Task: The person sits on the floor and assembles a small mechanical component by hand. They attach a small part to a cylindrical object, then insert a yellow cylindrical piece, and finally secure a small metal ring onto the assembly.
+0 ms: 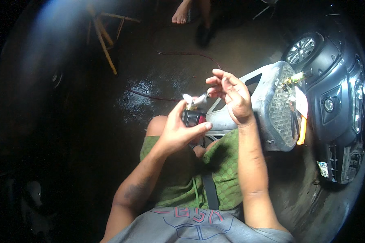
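Note:
My left hand (pixel 177 128) is closed around a small boxy black-and-red device (pixel 193 117), held above my lap. White pieces and a brass-coloured fitting (pixel 193 106) stick up from its top; their exact kind is hard to make out. Just to the right, my right hand (pixel 236 97) is raised with its fingers loosely curled and apart, and no object shows in it. It does not touch the device. Beside my right forearm stands a grey plastic stool (pixel 267 97) with a textured top.
On the stool lie a green-and-yellow cylinder (pixel 298 77), a dark slender tool (pixel 294 121) and an orange-handled item (pixel 302 130). A dark car (pixel 336 97) fills the right side. A thin red hose (pixel 150 96) crosses the floor. Far off are a yellow trestle (pixel 103 42) and another person's bare foot (pixel 181 13).

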A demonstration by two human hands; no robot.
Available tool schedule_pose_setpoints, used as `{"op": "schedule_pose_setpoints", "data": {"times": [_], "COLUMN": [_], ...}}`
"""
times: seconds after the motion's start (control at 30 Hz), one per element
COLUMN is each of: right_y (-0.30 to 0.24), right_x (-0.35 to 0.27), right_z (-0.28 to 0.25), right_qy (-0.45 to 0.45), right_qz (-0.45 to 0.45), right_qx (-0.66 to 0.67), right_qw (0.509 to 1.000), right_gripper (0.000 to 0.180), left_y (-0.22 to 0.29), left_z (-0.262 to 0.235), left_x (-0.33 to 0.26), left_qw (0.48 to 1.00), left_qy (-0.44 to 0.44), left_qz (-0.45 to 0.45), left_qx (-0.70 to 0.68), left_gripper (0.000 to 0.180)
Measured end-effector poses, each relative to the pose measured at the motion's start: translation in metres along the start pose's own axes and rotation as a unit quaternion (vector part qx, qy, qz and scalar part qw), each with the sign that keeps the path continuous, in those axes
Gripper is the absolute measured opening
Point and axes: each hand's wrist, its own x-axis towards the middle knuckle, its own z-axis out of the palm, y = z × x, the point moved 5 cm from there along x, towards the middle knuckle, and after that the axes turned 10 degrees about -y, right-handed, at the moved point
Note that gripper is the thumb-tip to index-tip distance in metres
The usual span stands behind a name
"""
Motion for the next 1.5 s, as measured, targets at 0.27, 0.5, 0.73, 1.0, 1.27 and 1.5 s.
{"op": "schedule_pose_setpoints", "data": {"times": [0.27, 0.5, 0.73, 1.0, 1.27, 1.5], "right_y": [0.003, -0.009, 0.004, 0.004, 0.002, 0.022], "right_x": [-0.025, -0.036, -0.023, -0.022, -0.024, 0.001], "right_z": [0.003, -0.016, -0.017, -0.007, 0.004, -0.048], "right_qy": [-0.007, 0.115, 0.15, 0.064, 0.032, 0.311], "right_qz": [-0.108, -0.14, -0.145, -0.089, -0.04, -0.084], "right_qx": [-0.029, 0.032, 0.063, 0.001, -0.064, -0.158], "right_qw": [0.994, 0.983, 0.976, 0.994, 0.997, 0.934], "right_gripper": [0.037, 0.02, 0.012, 0.017, 0.031, 0.063], "left_y": [0.0, -0.008, -0.007, -0.011, -0.01, -0.015], "left_z": [0.016, 0.019, 0.01, 0.011, 0.01, 0.011], "left_x": [0.023, 0.017, 0.022, 0.023, 0.026, 0.027], "left_qw": [0.996, 0.994, 0.99, 0.992, 0.993, 0.995], "left_qy": [-0.023, -0.06, -0.07, -0.067, -0.053, -0.051], "left_qz": [0.005, 0.029, 0.033, 0.021, 0.026, -0.038], "left_qx": [0.083, 0.087, 0.119, 0.103, 0.103, 0.075], "left_gripper": [0.044, 0.042, 0.041, 0.044, 0.042, 0.041]}}
